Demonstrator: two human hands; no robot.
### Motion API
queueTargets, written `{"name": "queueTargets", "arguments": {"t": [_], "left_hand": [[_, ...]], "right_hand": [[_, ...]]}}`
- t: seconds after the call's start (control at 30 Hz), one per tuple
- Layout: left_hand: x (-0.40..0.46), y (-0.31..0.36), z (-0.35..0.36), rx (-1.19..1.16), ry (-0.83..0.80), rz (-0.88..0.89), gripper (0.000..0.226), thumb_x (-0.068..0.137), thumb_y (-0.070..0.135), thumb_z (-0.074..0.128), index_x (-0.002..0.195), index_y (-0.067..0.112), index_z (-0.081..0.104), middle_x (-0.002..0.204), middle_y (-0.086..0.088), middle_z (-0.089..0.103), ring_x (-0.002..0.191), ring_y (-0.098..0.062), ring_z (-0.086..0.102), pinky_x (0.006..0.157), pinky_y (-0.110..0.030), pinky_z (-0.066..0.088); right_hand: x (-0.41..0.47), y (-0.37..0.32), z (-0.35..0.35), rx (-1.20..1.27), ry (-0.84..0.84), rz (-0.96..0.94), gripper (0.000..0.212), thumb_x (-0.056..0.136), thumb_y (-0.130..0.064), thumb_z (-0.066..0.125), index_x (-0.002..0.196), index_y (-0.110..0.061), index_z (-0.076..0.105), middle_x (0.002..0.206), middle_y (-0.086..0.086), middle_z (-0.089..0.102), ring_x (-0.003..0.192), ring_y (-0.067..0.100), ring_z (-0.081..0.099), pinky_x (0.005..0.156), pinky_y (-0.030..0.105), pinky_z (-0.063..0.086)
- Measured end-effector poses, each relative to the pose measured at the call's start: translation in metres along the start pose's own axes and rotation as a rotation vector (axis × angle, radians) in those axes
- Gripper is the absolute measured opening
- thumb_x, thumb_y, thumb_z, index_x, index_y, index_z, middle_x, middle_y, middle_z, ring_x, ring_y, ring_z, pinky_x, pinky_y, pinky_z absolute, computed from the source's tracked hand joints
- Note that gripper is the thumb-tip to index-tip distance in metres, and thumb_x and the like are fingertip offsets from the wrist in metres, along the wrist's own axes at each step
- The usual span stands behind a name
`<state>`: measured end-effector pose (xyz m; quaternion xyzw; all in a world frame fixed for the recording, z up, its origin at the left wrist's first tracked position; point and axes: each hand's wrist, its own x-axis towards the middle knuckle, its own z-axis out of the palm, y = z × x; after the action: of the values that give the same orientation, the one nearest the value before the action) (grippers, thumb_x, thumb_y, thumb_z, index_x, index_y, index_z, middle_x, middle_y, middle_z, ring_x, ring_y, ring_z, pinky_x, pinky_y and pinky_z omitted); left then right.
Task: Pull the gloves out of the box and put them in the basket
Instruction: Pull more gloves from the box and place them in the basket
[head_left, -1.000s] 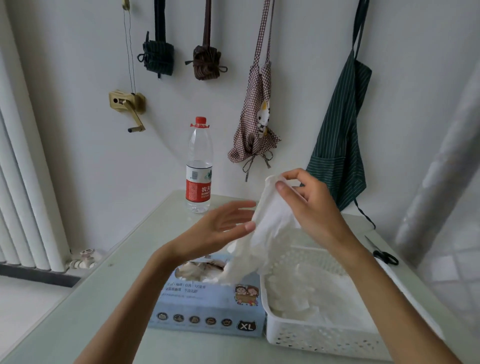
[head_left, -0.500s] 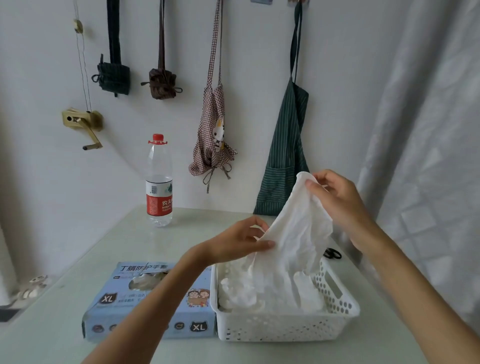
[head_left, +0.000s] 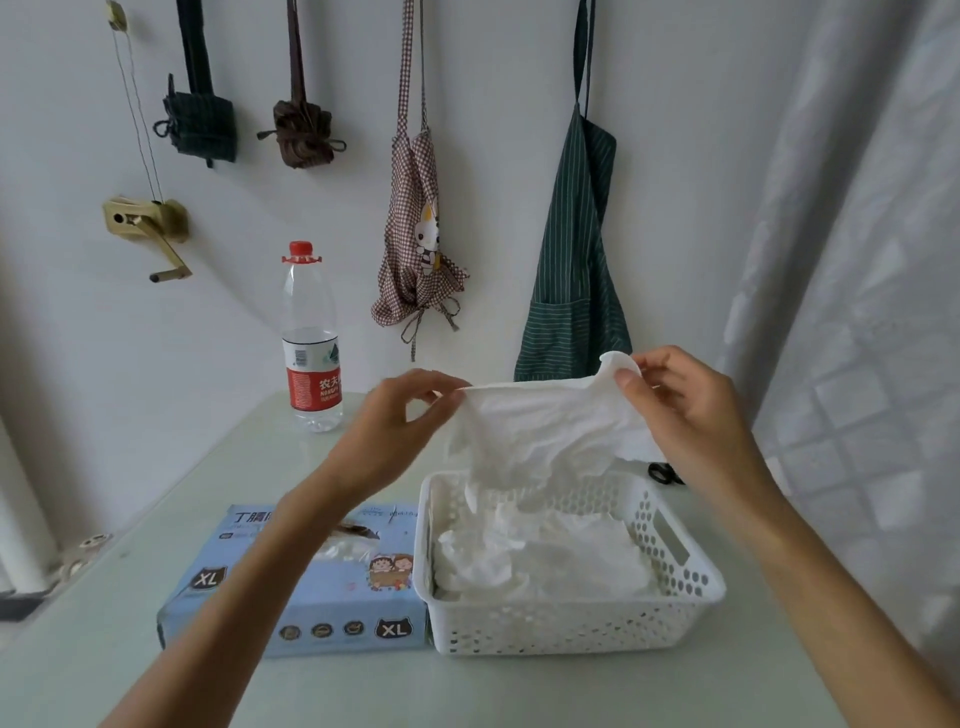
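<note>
White glove (head_left: 540, 431): held spread above the basket, its top edge stretched taut between the two hands, the loose lower part hanging down to the heap below.

Left hand (head_left: 395, 431): fingertips and thumb pinch the glove's left corner.

Right hand (head_left: 680, 410): thumb and curled fingers pinch the right corner, which sticks up a little past the thumb.

Basket (head_left: 571, 629): white, perforated plastic, with a slot handle in its right wall; stands on the table, touching the right end of the box. Holds a crumpled heap of white gloves (head_left: 540, 561).

Box (head_left: 311, 608): pale blue card, lying flat, marked XL on its front (cartoon children printed near the right end). The left forearm crosses over its top opening, where a bit of white shows.

Table (head_left: 156, 649): pale green, glossy.

Water bottle (head_left: 310, 338): clear, red cap and red label, upright near the wall, well apart from the box.

Scissors (head_left: 665, 474): black handles only, showing behind the right wrist.

Wall: checked apron (head_left: 415, 249) and green striped apron (head_left: 576, 280) hanging, two bundled cloths further left, a brass crank (head_left: 148, 231) on a cord.

Curtain (head_left: 857, 260): white, at the right.
</note>
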<state>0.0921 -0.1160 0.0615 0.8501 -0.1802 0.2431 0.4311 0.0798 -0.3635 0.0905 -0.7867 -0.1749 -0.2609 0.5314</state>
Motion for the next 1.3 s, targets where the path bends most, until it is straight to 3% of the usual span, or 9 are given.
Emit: {"name": "queueTargets", "arguments": {"t": [0.13, 0.23, 0.37, 0.47, 0.8, 0.97, 1.07, 1.17, 1.3], "left_hand": [[-0.012, 0.004, -0.01, 0.074, 0.082, 0.064, 0.01, 0.087, 0.017, 0.064, 0.092, 0.025, 0.062, 0.091, 0.017, 0.067, 0.089, 0.004, 0.062, 0.078, -0.008, 0.047], [-0.006, -0.008, 0.007, 0.167, -0.017, 0.042, 0.019, 0.086, 0.015, 0.066, 0.081, 0.029, 0.055, 0.086, 0.016, 0.066, 0.085, 0.006, 0.062, 0.076, -0.009, 0.048], [0.011, -0.041, 0.054, 0.407, -0.336, 0.013, 0.017, 0.091, 0.011, 0.058, 0.087, 0.025, 0.066, 0.093, 0.01, 0.07, 0.088, -0.005, 0.063, 0.085, -0.028, 0.052], [0.02, -0.059, 0.088, 0.549, -0.479, 0.061, 0.022, 0.094, 0.013, 0.051, 0.096, 0.025, 0.069, 0.106, 0.007, 0.069, 0.097, -0.013, 0.061, 0.085, -0.026, 0.046], [0.022, -0.068, 0.127, 0.802, -0.465, 0.446, 0.04, 0.089, -0.003, 0.05, 0.118, 0.022, 0.059, 0.129, 0.002, 0.057, 0.105, -0.02, 0.058, 0.089, -0.031, 0.04], [0.003, -0.052, 0.106, 0.635, -0.399, 0.165, 0.024, 0.095, 0.026, 0.049, 0.118, 0.029, 0.059, 0.126, 0.009, 0.057, 0.109, -0.013, 0.055, 0.09, -0.029, 0.045], [-0.006, -0.051, 0.092, 0.716, -0.68, 0.067, 0.05, 0.098, 0.05, 0.035, 0.143, 0.028, 0.035, 0.149, 0.007, 0.036, 0.133, -0.015, 0.039, 0.108, -0.036, 0.035], [-0.006, -0.059, 0.093, 0.84, -0.952, 0.033, 0.07, 0.096, 0.057, 0.018, 0.15, 0.023, -0.009, 0.159, 0.002, -0.008, 0.147, -0.014, 0.001, 0.119, -0.036, 0.008], [-0.012, -0.071, 0.098, 1.058, -1.079, 0.053, 0.077, 0.093, 0.064, 0.016, 0.148, 0.021, -0.017, 0.158, 0.002, -0.016, 0.146, -0.012, -0.007, 0.119, -0.036, -0.002]], "right_hand": [[-0.019, 0.009, 0.002, 0.166, -0.009, 0.107, 0.009, 0.091, -0.024, 0.06, 0.092, -0.017, 0.065, 0.082, 0.016, 0.069, 0.072, 0.026, 0.06, 0.07, 0.036, 0.047], [-0.027, 0.042, 0.004, 0.155, -0.051, 0.313, 0.006, 0.092, -0.02, 0.059, 0.095, -0.017, 0.064, 0.079, 0.017, 0.068, 0.071, 0.018, 0.058, 0.068, 0.028, 0.046], [-0.028, 0.094, 0.008, -0.109, -0.13, 0.477, 0.011, 0.093, -0.011, 0.057, 0.101, -0.014, 0.051, 0.076, -0.006, 0.063, 0.073, 0.01, 0.059, 0.061, 0.015, 0.045], [-0.024, 0.123, 0.009, -0.451, -0.23, 0.411, 0.008, 0.095, -0.014, 0.052, 0.098, -0.016, 0.045, 0.085, -0.003, 0.059, 0.085, 0.021, 0.06, 0.071, 0.032, 0.046], [-0.009, 0.151, 0.023, -1.123, -0.483, 0.097, 0.025, 0.093, -0.002, 0.042, 0.108, -0.019, 0.052, 0.104, 0.0, 0.062, 0.079, 0.021, 0.053, 0.06, 0.027, 0.033], [-0.009, 0.145, 0.015, -1.07, -0.456, 0.003, 0.02, 0.095, -0.015, 0.052, 0.111, -0.026, 0.058, 0.109, -0.008, 0.047, 0.089, 0.008, 0.051, 0.067, 0.02, 0.039], [-0.009, 0.141, 0.017, -0.804, -0.604, 0.058, 0.019, 0.096, -0.022, 0.052, 0.109, -0.03, 0.063, 0.106, -0.009, 0.051, 0.083, 0.001, 0.051, 0.08, 0.021, 0.044], [-0.007, 0.142, 0.034, -0.702, -1.029, 0.23, 0.038, 0.1, -0.038, 0.041, 0.138, -0.037, 0.043, 0.134, 0.001, 0.042, 0.129, 0.019, 0.037, 0.11, 0.037, 0.029], [-0.01, 0.152, 0.042, -0.796, -1.197, 0.295, 0.063, 0.093, -0.058, 0.041, 0.148, -0.046, 0.013, 0.151, 0.001, 0.016, 0.141, 0.025, 0.011, 0.116, 0.043, 0.014]]}}
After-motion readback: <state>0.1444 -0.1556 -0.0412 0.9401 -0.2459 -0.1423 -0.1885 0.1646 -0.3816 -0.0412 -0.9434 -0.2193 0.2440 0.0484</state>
